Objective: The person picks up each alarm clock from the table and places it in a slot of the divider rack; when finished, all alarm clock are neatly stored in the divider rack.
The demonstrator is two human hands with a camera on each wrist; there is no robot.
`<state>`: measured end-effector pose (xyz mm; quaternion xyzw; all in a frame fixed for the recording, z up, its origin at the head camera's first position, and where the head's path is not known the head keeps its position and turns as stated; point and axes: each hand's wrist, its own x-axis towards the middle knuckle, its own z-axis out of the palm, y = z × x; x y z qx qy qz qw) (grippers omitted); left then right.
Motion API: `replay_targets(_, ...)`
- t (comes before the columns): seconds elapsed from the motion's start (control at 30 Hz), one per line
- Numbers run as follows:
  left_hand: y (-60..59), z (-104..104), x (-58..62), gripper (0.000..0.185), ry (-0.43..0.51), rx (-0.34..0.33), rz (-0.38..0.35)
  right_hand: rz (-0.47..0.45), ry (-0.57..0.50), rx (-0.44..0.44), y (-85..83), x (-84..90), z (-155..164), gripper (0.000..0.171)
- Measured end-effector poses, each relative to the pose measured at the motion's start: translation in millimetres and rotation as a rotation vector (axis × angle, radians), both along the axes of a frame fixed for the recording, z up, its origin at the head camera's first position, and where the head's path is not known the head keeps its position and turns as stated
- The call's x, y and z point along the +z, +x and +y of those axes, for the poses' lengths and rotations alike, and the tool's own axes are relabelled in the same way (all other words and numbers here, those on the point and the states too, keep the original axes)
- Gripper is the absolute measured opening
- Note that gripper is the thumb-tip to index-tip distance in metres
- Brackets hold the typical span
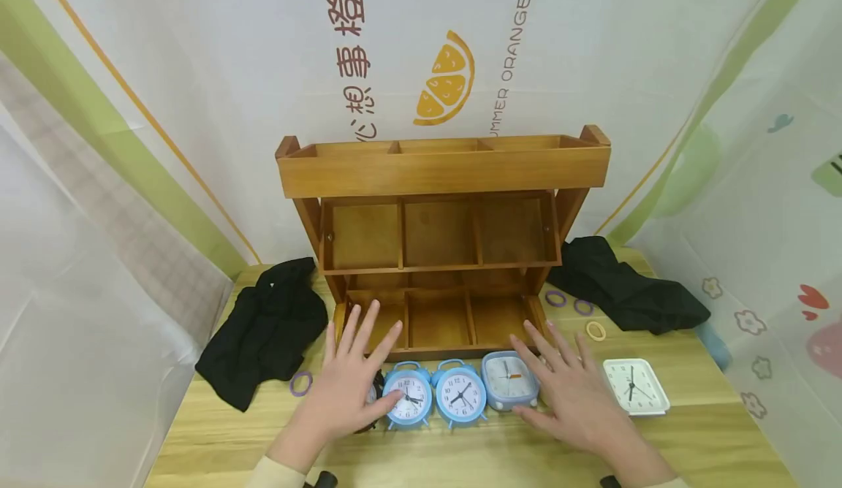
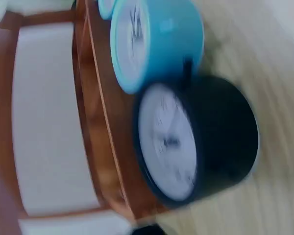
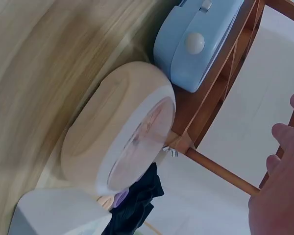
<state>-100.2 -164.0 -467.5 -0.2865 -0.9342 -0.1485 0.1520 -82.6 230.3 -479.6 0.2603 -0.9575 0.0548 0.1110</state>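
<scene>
- Hovering over the black clock (image 2: 198,142), your left hand (image 1: 349,389) is spread flat, fingers straight (grasping nothing).
- Your right hand (image 1: 572,393) is also released, covering the cream clock (image 3: 117,142) beside the square blue clock (image 1: 508,380).

The white backdrop (image 1: 592,50) carried vertical print reading "SUMMER ORANGES", its first letters hidden behind the wooden shelf (image 1: 444,170), beside orange Chinese characters. The blue alarm clocks (image 1: 460,393) showed numbered dials, too small to read.

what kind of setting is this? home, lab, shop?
Probably a staged recording booth, not a home: printed backdrop sheets enclose a small wooden table holding an empty wooden shelf rack and lined-up alarm clocks.
</scene>
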Motion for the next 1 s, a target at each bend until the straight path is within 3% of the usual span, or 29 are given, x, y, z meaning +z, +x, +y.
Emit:
replay_targets(0.1, -17.3, -11.7, 8.3, 0.098, 0.21, -0.02, 0.106, -0.02, -0.056, 0.008, -4.8, 0.6, -6.9, 0.103)
replay_targets(0.2, -33.3, -21.3, 19.1, 0.106, 0.315, -0.014, 0.151, -0.043, -0.111, 0.018, -10.2, 0.4, -15.4, 0.103)
replay_targets(0.4, -45.2, -33.1, 28.2, 0.114, 0.301, 0.028, 0.051, -0.016, -0.15, 0.052, -19.0, -3.6, -38.8, 0.107)
replay_targets(0.67, -56.0, -45.3, 35.9, 0.124, 0.351, 0.164, -0.042, -0.038, -0.151, 0.124, -33.1, 2.9, -87.0, 0.108)
replay_targets(1.0, -75.1, -43.4, 42.4, 0.13, 0.428, 0.204, -0.039, -0.098, -0.143, 0.23, -43.3, -4.0, -157.1, 0.106)
